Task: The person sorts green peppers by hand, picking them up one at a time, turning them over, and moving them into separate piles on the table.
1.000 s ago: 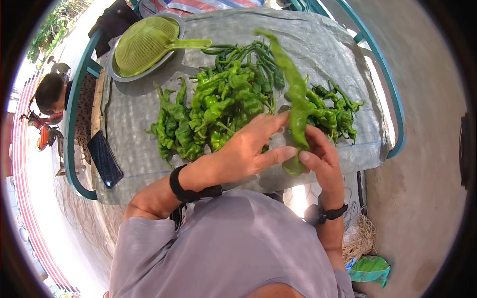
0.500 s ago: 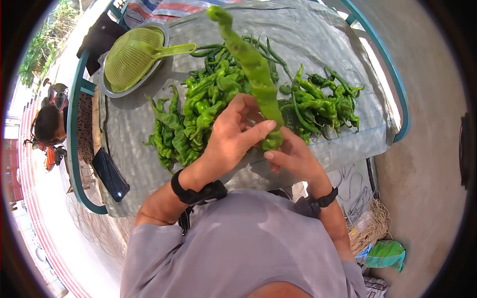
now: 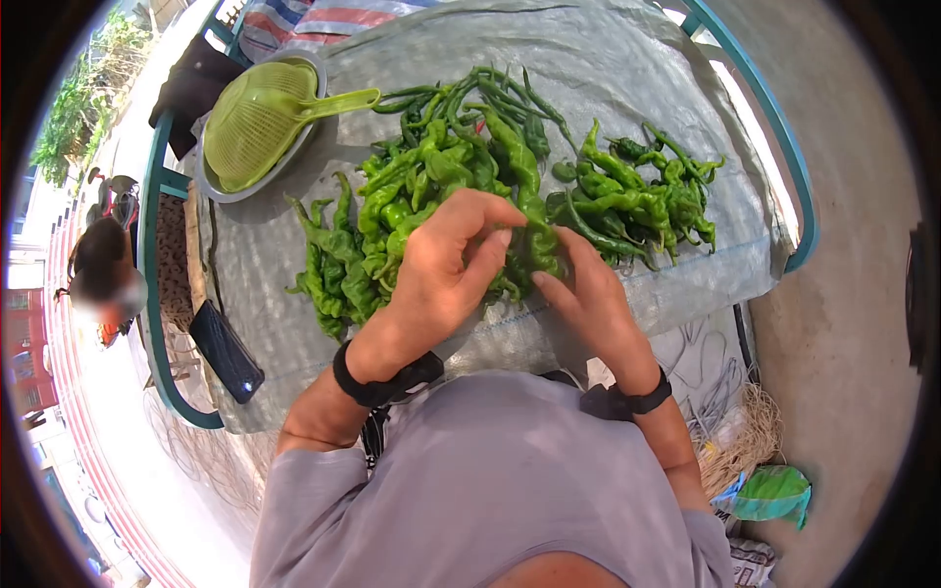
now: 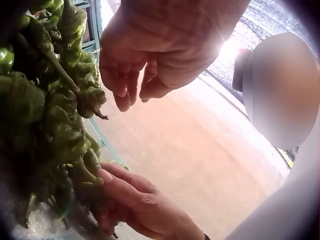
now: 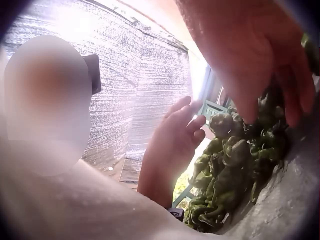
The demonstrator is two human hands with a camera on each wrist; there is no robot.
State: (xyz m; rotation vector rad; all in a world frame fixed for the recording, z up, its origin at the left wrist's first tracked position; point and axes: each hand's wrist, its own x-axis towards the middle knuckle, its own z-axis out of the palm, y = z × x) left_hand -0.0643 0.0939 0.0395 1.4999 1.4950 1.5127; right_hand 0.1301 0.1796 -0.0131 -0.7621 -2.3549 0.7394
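Note:
A long green pepper (image 3: pixel 517 157) lies on top of the middle heap of green peppers (image 3: pixel 441 171). Just left of its lower end is my left hand (image 3: pixel 451 250), fingers loosely bent. Nothing sits between that hand's fingers (image 4: pixel 122 100) in the left wrist view. My right hand (image 3: pixel 596 304) is on the other side, its fingertips right at the pepper's lower end. In the right wrist view, the thumb and fingers of this right hand (image 5: pixel 260 65) point down and stand apart, with peppers behind them.
A smaller pepper pile (image 3: pixel 642 201) lies to the right on the grey sheet (image 3: pixel 363 54). At the back left, a yellow-green strainer (image 3: pixel 255 127) sits in a metal bowl (image 3: pixel 208 181). A phone (image 3: pixel 225 351) lies near the left edge, beside the teal rail (image 3: pixel 152 284). Another person (image 3: pixel 98 265) is beyond it.
The long pepper, held up between both hands before, has come down onto the middle heap. My left hand has let go of it, and the right hand's fingers have loosened at its lower end.

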